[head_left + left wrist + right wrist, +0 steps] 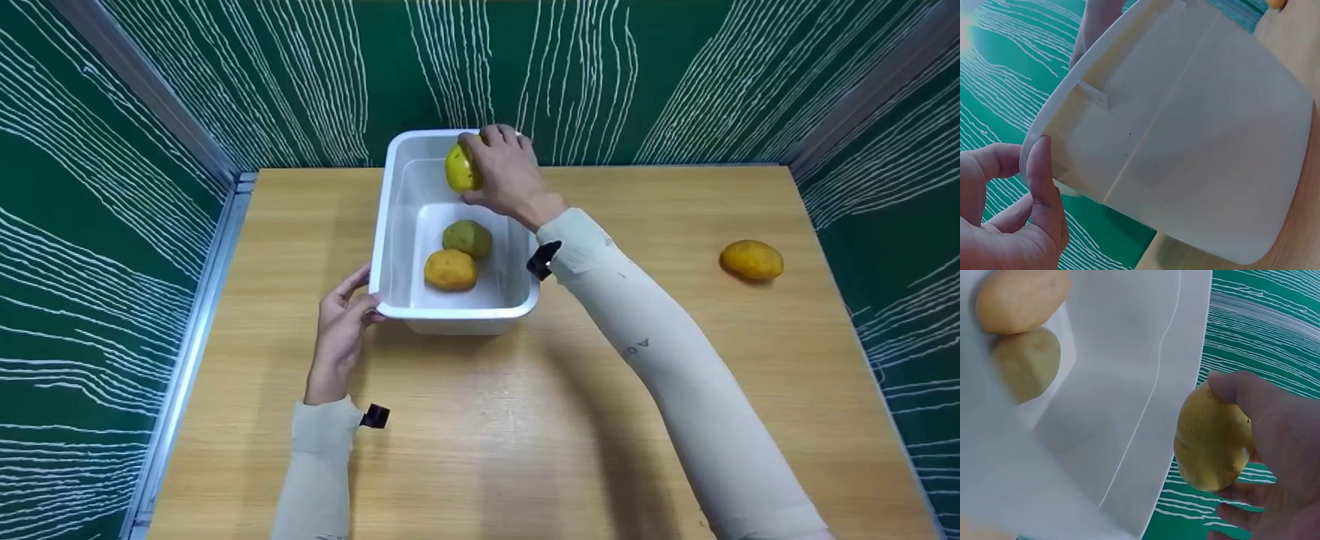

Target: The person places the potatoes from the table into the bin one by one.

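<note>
as the right hand (505, 171) grips a half-hidden fruit (461, 168), the left hand (342, 328) pinches the tub (450, 312).

yellow fruit (460, 169): part-hidden | left sleeve (315, 480): cropped | near tub wall (996, 453): blurred

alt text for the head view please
A right hand holds a speckled yellow oval fruit at the far end of a white rectangular plastic tub, whose near left corner a left hand grips. Inside lie an oval golden fruit and a rounded green fruit; another golden oval fruit sits right, on a wooden table.
</note>
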Demonstrator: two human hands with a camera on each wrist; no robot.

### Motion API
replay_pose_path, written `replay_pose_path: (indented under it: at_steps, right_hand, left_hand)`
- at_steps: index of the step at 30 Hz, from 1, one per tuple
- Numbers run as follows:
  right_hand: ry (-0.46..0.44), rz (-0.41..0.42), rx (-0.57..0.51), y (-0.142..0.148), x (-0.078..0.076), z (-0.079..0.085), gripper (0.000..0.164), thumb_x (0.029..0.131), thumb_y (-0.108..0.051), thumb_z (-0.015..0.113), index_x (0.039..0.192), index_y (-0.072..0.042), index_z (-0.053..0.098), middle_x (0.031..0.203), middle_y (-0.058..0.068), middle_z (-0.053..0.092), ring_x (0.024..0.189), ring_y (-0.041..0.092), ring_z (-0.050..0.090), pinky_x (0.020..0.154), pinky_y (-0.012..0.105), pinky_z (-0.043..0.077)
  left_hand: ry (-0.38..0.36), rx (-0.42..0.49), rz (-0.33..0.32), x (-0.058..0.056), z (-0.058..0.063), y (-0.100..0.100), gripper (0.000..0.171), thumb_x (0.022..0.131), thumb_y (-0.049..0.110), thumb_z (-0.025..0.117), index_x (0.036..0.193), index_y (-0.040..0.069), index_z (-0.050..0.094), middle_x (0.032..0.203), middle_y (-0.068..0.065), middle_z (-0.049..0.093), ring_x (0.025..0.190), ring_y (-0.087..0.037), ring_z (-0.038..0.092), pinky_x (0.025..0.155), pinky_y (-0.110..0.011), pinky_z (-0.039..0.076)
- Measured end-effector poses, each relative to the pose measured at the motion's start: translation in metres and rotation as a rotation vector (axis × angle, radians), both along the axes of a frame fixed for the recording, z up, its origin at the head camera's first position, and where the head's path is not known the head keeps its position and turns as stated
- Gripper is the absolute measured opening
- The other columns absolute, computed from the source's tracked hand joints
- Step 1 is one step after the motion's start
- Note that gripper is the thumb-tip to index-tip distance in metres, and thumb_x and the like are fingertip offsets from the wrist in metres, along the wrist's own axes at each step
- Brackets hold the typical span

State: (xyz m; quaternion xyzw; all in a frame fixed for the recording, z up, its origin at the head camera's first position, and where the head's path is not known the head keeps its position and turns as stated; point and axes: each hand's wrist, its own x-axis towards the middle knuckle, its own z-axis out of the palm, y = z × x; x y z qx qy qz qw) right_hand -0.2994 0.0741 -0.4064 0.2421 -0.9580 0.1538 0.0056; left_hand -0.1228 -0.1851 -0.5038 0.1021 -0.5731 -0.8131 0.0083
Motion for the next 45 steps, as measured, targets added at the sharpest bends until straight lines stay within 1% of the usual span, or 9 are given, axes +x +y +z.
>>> replay_pose_path:
  at_steps: [8,12,16,20,25,32,38,43,45]
  right_hand:
    - [-0.002,0.010,0.005,-0.012,-0.003,-0.001,0.076,0.093,-0.041,0.078,0.156,-0.014,0.044,0.152,0.018,0.048,0.143,0.038,0.040,0.126,0.059,0.035]
    - [-0.011,0.020,0.010,-0.018,-0.003,-0.005,0.077,0.093,-0.043,0.078,0.156,-0.014,0.044,0.153,0.017,0.047,0.143,0.038,0.040,0.126,0.059,0.034]
    - [-0.026,0.023,0.018,-0.024,-0.003,-0.010,0.078,0.094,-0.044,0.079,0.157,-0.015,0.043,0.154,0.016,0.047,0.142,0.038,0.041,0.126,0.059,0.035]
    - [-0.038,0.026,0.030,-0.029,-0.003,-0.015,0.080,0.095,-0.046,0.078,0.159,-0.015,0.042,0.155,0.017,0.046,0.142,0.038,0.041,0.126,0.058,0.036]
    - [-0.059,0.025,0.035,-0.033,-0.003,-0.023,0.079,0.095,-0.045,0.077,0.159,-0.015,0.041,0.157,0.017,0.045,0.144,0.038,0.039,0.128,0.058,0.033]
    - [-0.075,0.022,0.045,-0.038,-0.004,-0.032,0.080,0.096,-0.045,0.076,0.161,-0.017,0.039,0.159,0.015,0.044,0.143,0.037,0.040,0.129,0.057,0.030]
    - [-0.088,0.022,0.037,-0.043,-0.003,-0.036,0.080,0.097,-0.044,0.075,0.163,-0.018,0.037,0.162,0.014,0.042,0.144,0.036,0.040,0.132,0.056,0.026]
    - [-0.093,0.017,0.047,-0.046,-0.004,-0.041,0.080,0.098,-0.043,0.074,0.163,-0.017,0.036,0.163,0.014,0.040,0.144,0.036,0.040,0.132,0.055,0.026]
    - [-0.087,0.021,0.059,-0.046,-0.005,-0.043,0.079,0.098,-0.043,0.075,0.162,-0.017,0.036,0.160,0.015,0.042,0.143,0.036,0.041,0.131,0.055,0.029]
  left_hand:
    - [-0.011,-0.012,0.009,-0.001,0.000,-0.002,0.059,0.092,-0.018,0.057,0.150,-0.011,0.049,0.134,-0.018,0.053,0.080,-0.017,0.067,0.056,-0.017,0.060]
    - [-0.008,-0.012,0.006,0.000,0.000,-0.002,0.058,0.092,-0.017,0.058,0.150,-0.010,0.050,0.132,-0.016,0.053,0.082,-0.018,0.067,0.057,-0.017,0.060]
    - [0.017,-0.011,-0.010,0.000,0.000,-0.002,0.058,0.093,-0.016,0.056,0.150,-0.012,0.049,0.129,-0.015,0.053,0.082,-0.018,0.067,0.057,-0.016,0.059]
    - [0.043,-0.001,-0.019,0.000,-0.001,-0.002,0.057,0.093,-0.017,0.055,0.149,-0.014,0.047,0.128,-0.018,0.052,0.078,-0.016,0.067,0.056,-0.015,0.059]
    - [0.037,-0.002,-0.016,0.000,-0.001,-0.001,0.058,0.092,-0.017,0.056,0.150,-0.013,0.048,0.128,-0.017,0.053,0.078,-0.014,0.067,0.056,-0.016,0.060]
    - [0.022,-0.001,-0.012,0.000,-0.002,-0.001,0.058,0.092,-0.016,0.057,0.149,-0.012,0.049,0.127,-0.015,0.054,0.083,-0.018,0.068,0.058,-0.018,0.061]
    - [0.015,0.019,-0.011,0.001,0.000,-0.001,0.059,0.092,-0.016,0.057,0.150,-0.012,0.048,0.131,-0.018,0.052,0.083,-0.018,0.067,0.058,-0.018,0.061]
    - [0.012,0.022,-0.009,0.001,-0.001,-0.001,0.058,0.092,-0.016,0.057,0.149,-0.011,0.049,0.133,-0.020,0.052,0.083,-0.018,0.067,0.058,-0.019,0.061]
    - [0.017,0.020,-0.013,0.001,-0.001,-0.002,0.058,0.092,-0.016,0.056,0.150,-0.011,0.049,0.133,-0.020,0.052,0.083,-0.018,0.067,0.058,-0.018,0.061]
